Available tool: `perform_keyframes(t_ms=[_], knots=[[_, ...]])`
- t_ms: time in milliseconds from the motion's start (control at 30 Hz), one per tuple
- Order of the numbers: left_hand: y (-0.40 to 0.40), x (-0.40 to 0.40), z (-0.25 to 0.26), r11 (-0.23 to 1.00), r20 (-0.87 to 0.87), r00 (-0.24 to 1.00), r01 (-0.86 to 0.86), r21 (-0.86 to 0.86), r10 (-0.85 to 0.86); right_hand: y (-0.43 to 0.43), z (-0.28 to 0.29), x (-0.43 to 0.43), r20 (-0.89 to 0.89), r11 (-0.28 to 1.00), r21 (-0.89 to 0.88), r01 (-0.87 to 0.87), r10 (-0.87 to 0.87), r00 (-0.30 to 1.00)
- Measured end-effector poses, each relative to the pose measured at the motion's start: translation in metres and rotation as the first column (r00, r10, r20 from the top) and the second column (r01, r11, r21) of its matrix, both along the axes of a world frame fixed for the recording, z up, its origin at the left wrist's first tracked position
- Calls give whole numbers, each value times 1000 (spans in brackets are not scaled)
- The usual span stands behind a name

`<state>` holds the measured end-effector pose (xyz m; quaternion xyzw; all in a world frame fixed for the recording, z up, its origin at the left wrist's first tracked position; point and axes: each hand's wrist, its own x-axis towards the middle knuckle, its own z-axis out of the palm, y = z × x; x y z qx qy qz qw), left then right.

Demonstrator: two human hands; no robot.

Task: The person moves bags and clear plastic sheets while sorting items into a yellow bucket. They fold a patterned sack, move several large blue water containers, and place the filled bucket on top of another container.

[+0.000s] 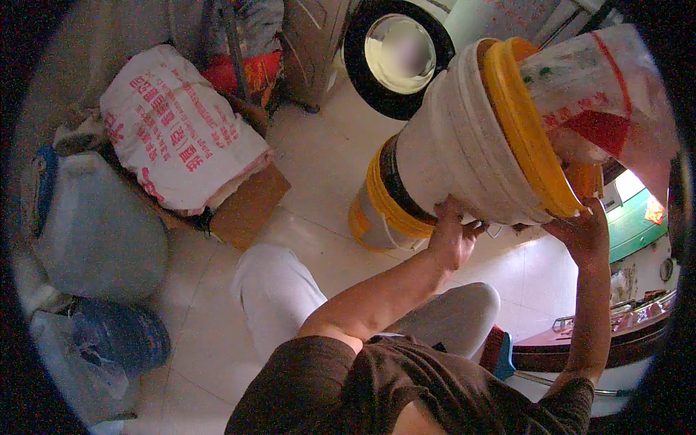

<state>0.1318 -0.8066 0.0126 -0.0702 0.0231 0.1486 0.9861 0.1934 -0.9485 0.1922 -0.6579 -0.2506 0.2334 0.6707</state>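
Observation:
Several plastic buckets form a tilted stack in front of me. A large off-white bucket [451, 152] is in the middle, and a yellow rim [530, 141] is at its wide end. From that end a whitish container with red markings [592, 92] sticks out. My left hand [457, 231] presses against the underside of the off-white bucket, its fingertips partly hidden. My right hand [582, 231] grips the yellow rim near its lower edge. Below the off-white bucket, a yellow-and-grey bucket with a wire handle [375, 212] shows; I cannot tell whether it is joined to the stack.
A white woven sack with red print [185, 125] lies on a cardboard box [253, 209] at left. Nearby are a large translucent jug [103, 228] and a blue water bottle [122, 334]. A black-rimmed round object [361, 81] stands behind. A broom [503, 353] lies at right.

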Motion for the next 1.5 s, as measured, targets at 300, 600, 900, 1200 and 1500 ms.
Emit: perform_keyframes(t_ms=[300,600,900,1200,1500], knots=[[11,37,-79,991,20,997,-70,111,68,28,-46,39,-163,993,-57,-101,91,982],[12,58,-104,992,-21,992,-123,38,124,53,-71,57,-411,998,-67,0,-27,911],[22,57,-111,994,-216,971,-106,-13,101,66,-105,78,-555,997,-7,-79,62,829],[-2,12,-66,739,-560,739,126,662,375,54,-136,88,-509,999,-39,9,-28,860],[-17,16,-157,876,-723,659,206,435,205,43,-150,101,-377,992,-130,2,-51,925]])
